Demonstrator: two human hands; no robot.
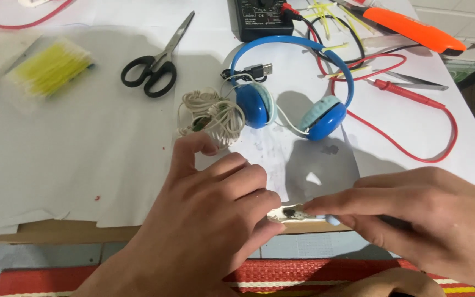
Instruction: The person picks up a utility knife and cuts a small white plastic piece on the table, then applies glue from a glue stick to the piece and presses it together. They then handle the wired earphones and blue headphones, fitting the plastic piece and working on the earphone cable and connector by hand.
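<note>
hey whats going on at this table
A person has both hands at the near table edge: the left hand and right hand pinch a small white part between their fingertips. Behind them lie blue headphones with a coiled white cable, black scissors and red meter leads.
</note>
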